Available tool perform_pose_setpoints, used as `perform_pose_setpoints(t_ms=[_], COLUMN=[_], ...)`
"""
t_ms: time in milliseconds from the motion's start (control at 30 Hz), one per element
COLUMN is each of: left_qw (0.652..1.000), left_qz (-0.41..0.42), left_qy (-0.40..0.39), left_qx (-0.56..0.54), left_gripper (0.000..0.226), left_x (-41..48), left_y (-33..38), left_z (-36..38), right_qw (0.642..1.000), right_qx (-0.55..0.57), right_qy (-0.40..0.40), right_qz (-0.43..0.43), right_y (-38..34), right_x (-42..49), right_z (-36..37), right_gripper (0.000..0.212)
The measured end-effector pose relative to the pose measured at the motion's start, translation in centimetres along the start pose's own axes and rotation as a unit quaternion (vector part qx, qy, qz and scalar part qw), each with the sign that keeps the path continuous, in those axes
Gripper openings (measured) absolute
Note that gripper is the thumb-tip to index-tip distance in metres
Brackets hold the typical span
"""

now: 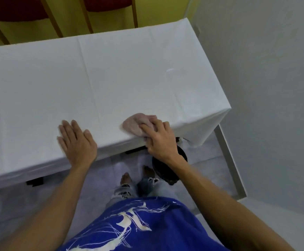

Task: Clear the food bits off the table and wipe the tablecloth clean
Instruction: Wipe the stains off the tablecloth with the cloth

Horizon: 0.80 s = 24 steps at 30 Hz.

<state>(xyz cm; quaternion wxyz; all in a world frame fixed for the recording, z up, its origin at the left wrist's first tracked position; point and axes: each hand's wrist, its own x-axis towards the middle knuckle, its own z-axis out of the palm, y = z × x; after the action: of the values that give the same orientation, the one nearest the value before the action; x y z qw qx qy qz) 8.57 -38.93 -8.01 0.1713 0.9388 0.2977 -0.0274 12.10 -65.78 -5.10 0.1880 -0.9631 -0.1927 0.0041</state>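
Wiping: right hand [159,140] gripped pink cloth [136,125] at tablecloth [111,78] edge, 5 o'clock.
Bracing: left hand [77,142] lay flat, fingers spread.
Next: likely sweep toward dark bin [165,171] below.

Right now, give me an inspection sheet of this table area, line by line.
Surface: white tablecloth, creased, one small pale mark far right.
Job's things: pinkish cloth at the near edge.
Clutter: no food bits seen.
Hands: left hand flat on the tablecloth; right hand pressing the cloth.
Cables: nothing seen.
Surroundings: dark round bin on the floor below the right hand; two red chairs beyond the table; grey wall right.
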Motion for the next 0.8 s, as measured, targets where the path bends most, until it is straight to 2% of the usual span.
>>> perform_pose_setpoints(t_ms=[200, 267, 333, 400, 467, 567, 700, 800], left_qw=[0.999, 0.997, 0.995, 0.994, 0.987, 0.987, 0.988, 0.987], left_qz=[-0.024, -0.052, -0.05, 0.028, 0.105, 0.115, 0.131, 0.135], left_qy=[-0.035, -0.025, -0.004, -0.006, -0.034, -0.075, -0.076, -0.087], left_qx=[-0.032, -0.058, -0.087, -0.106, -0.115, -0.082, -0.013, 0.003], left_gripper=[0.06, 0.059, 0.059, 0.058, 0.057, 0.058, 0.062, 0.062], left_x=[0.6, 0.5, 0.1, -1.0, -2.6, -4.1, -4.3, -4.4], left_y=[0.6, 1.7, 4.4, 8.3, 12.0, 14.1, 13.0, 13.1], left_z=[-0.9, -1.4, -1.4, -0.5, 1.0, 3.3, 4.6, 4.6], right_qw=[0.98, 0.969, 0.961, 0.97, 0.987, 0.996, 0.996, 0.989], right_qx=[-0.072, -0.06, -0.042, -0.004, 0.015, 0.013, -0.005, -0.027], right_qy=[0.051, 0.052, 0.06, 0.063, 0.047, 0.022, 0.014, 0.035], right_qz=[0.177, 0.236, 0.266, 0.233, 0.155, 0.086, 0.09, 0.14], right_y=[13.8, 15.7, 14.2, 10.2, 5.8, 2.5, 5.8, 11.1], right_x=[-0.2, 0.4, 1.1, 1.8, 2.3, 2.8, 2.5, 2.5], right_z=[-5.3, -6.5, -6.3, -4.7, -2.5, -1.0, -2.5, -4.8], right_gripper=[0.052, 0.051, 0.05, 0.051, 0.051, 0.052, 0.051, 0.051])
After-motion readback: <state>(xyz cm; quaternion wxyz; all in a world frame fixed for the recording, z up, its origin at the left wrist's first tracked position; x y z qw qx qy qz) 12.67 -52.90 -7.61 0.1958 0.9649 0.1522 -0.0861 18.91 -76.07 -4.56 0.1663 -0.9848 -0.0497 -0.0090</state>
